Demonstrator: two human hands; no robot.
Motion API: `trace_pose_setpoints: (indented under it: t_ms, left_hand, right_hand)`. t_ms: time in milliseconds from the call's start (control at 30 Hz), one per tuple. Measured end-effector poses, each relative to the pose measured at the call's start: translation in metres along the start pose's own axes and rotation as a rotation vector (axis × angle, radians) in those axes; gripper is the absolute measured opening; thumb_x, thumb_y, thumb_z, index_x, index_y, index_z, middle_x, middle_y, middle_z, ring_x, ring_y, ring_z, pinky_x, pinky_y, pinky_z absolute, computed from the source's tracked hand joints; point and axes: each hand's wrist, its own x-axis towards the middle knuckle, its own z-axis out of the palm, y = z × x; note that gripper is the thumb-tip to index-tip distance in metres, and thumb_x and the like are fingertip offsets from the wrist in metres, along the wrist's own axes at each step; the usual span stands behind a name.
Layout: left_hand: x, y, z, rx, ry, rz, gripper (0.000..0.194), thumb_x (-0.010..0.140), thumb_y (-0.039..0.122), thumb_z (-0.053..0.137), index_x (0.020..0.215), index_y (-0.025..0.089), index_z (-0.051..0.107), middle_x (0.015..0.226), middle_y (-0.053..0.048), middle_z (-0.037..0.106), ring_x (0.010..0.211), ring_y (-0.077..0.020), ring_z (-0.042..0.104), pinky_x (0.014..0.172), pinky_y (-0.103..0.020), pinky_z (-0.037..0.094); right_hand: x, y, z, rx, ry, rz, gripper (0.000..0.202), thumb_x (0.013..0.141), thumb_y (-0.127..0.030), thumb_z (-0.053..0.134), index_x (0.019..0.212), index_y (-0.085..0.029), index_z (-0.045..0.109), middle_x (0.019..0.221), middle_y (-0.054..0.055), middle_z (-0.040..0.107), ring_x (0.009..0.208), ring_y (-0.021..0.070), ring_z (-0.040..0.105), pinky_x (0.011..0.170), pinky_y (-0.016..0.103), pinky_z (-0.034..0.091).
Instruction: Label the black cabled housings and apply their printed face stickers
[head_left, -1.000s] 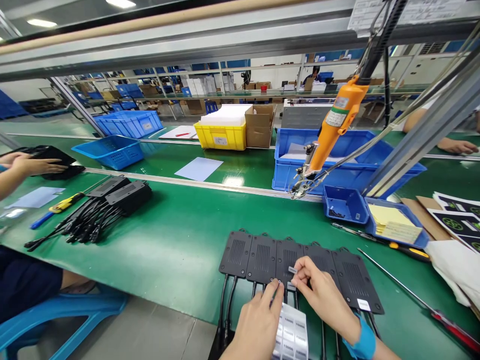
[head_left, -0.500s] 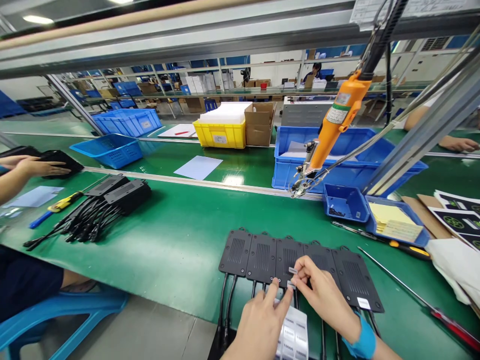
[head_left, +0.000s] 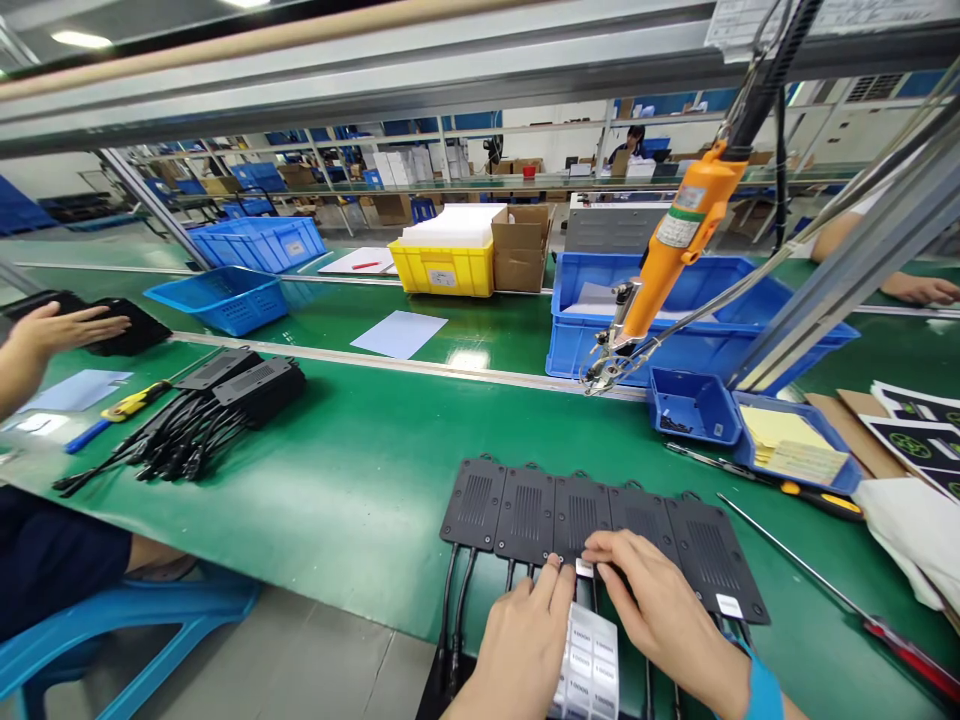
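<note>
Several black boxes (head_left: pixel 475 500) with cables stand side by side on the green bench. My left hand (head_left: pixel 525 635) lies over the lower edge of the middle ones, fingers together, beside a strip of printed white labels (head_left: pixel 589 665) that hangs under it. My right hand (head_left: pixel 664 610), with a blue wristband, touches the middle box (head_left: pixel 583 505) near its lower edge. A small white label (head_left: pixel 584 568) shows between my two hands at that edge. The rightmost box (head_left: pixel 712 550) bears a white label (head_left: pixel 728 606) at its lower end.
An orange electric screwdriver (head_left: pixel 679 240) hangs ahead. Blue bins (head_left: pixel 694 405), a red-handled screwdriver (head_left: pixel 900 650) and papers lie right. More cabled black boxes (head_left: pixel 255 385) lie left, near another person's hand (head_left: pixel 64 330). Another person's hand (head_left: pixel 919 290) rests far right.
The small label at my right fingertips has come down to the middle box's lower edge. My right hand has lowered and flattened there. The hand at far left has shifted.
</note>
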Motion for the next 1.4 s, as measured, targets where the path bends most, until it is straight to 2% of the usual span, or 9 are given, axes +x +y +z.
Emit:
trace_pose_setpoints:
  t_ms: [100, 167, 267, 367, 567, 700, 833, 1267, 1400]
  left_hand:
    - [-0.003, -0.006, -0.001, -0.240, 0.005, -0.077, 0.058, 0.083, -0.004, 0.033, 0.135, 0.018, 0.046, 0.137, -0.013, 0.056, 0.103, -0.0251, 0.068, 0.078, -0.036, 0.060]
    - [-0.010, -0.013, -0.003, -0.418, 0.055, -0.108, 0.052, 0.087, 0.000, 0.032, 0.134, 0.018, 0.046, 0.136, -0.015, 0.054, 0.101, -0.0244, 0.068, 0.081, -0.038, 0.059]
    - [-0.026, -0.029, -0.009, -0.688, 0.179, -0.082, 0.040, 0.093, 0.009, 0.033, 0.129, 0.018, 0.047, 0.126, -0.014, 0.057, 0.107, -0.0220, 0.064, 0.092, -0.037, 0.054]
    - [-0.041, -0.045, -0.020, -0.798, 0.243, -0.082, 0.037, 0.096, 0.015, 0.036, 0.130, 0.021, 0.047, 0.120, -0.011, 0.060, 0.113, -0.0201, 0.060, 0.096, -0.033, 0.052]
    - [-0.044, -0.057, -0.016, -0.530, 0.188, -0.238, 0.047, 0.095, 0.010, 0.028, 0.136, 0.019, 0.050, 0.140, -0.013, 0.055, 0.113, -0.0212, 0.065, 0.092, -0.035, 0.057]
    - [-0.039, -0.053, 0.004, -0.233, 0.072, -0.192, 0.074, 0.076, -0.008, 0.026, 0.144, 0.014, 0.046, 0.149, -0.013, 0.048, 0.120, -0.0244, 0.063, 0.090, -0.038, 0.059]
    - [-0.040, -0.048, 0.018, -0.027, 0.086, -0.150, 0.084, 0.068, -0.011, 0.029, 0.147, 0.014, 0.043, 0.150, -0.012, 0.045, 0.110, -0.0235, 0.069, 0.077, -0.031, 0.062]
    - [-0.041, -0.046, 0.022, 0.084, 0.175, -0.119, 0.083, 0.066, -0.011, 0.033, 0.144, 0.013, 0.047, 0.145, -0.013, 0.052, 0.098, -0.0209, 0.073, 0.067, -0.024, 0.062]
    - [-0.041, -0.047, 0.024, 0.107, 0.214, -0.093, 0.081, 0.066, -0.012, 0.037, 0.143, 0.010, 0.048, 0.142, -0.016, 0.054, 0.085, -0.0215, 0.074, 0.058, -0.026, 0.062]
  right_hand:
    - [-0.007, -0.002, -0.005, -0.203, -0.069, -0.214, 0.035, 0.095, -0.007, 0.035, 0.122, -0.022, 0.053, 0.109, 0.008, 0.065, 0.098, 0.0226, 0.062, 0.083, 0.039, 0.053]
    - [-0.010, 0.000, -0.009, -0.262, -0.095, -0.243, 0.040, 0.093, -0.005, 0.036, 0.126, -0.021, 0.052, 0.114, 0.009, 0.065, 0.101, 0.0237, 0.061, 0.087, 0.042, 0.052]
    - [-0.008, 0.004, -0.015, -0.182, -0.048, -0.103, 0.030, 0.100, -0.015, 0.038, 0.125, -0.024, 0.052, 0.109, 0.006, 0.066, 0.099, 0.0224, 0.061, 0.085, 0.040, 0.052]
    - [0.005, 0.000, -0.016, 0.006, 0.016, 0.091, 0.019, 0.103, -0.032, 0.041, 0.112, -0.025, 0.057, 0.101, 0.004, 0.066, 0.094, 0.0207, 0.061, 0.078, 0.036, 0.051]
    - [0.044, -0.019, 0.009, 0.196, -0.058, 0.163, 0.020, 0.095, -0.031, 0.051, 0.079, -0.023, 0.061, 0.105, 0.006, 0.062, 0.108, 0.0240, 0.055, 0.092, 0.041, 0.047]
    - [0.055, -0.024, 0.031, 0.136, -0.088, 0.178, 0.020, 0.091, -0.024, 0.053, 0.073, -0.022, 0.062, 0.102, 0.007, 0.060, 0.105, 0.0271, 0.052, 0.092, 0.048, 0.043]
    - [0.056, -0.025, 0.041, 0.069, -0.095, 0.196, 0.022, 0.092, -0.024, 0.054, 0.072, -0.021, 0.063, 0.101, 0.008, 0.059, 0.101, 0.0281, 0.050, 0.086, 0.048, 0.041]
    - [0.055, -0.030, 0.044, 0.017, -0.092, 0.211, 0.023, 0.093, -0.023, 0.055, 0.072, -0.021, 0.065, 0.099, 0.006, 0.059, 0.099, 0.0269, 0.050, 0.084, 0.044, 0.037]
    - [0.055, -0.030, 0.046, 0.022, -0.083, 0.231, 0.023, 0.092, -0.023, 0.056, 0.071, -0.021, 0.065, 0.098, 0.006, 0.059, 0.098, 0.0264, 0.049, 0.085, 0.045, 0.035]
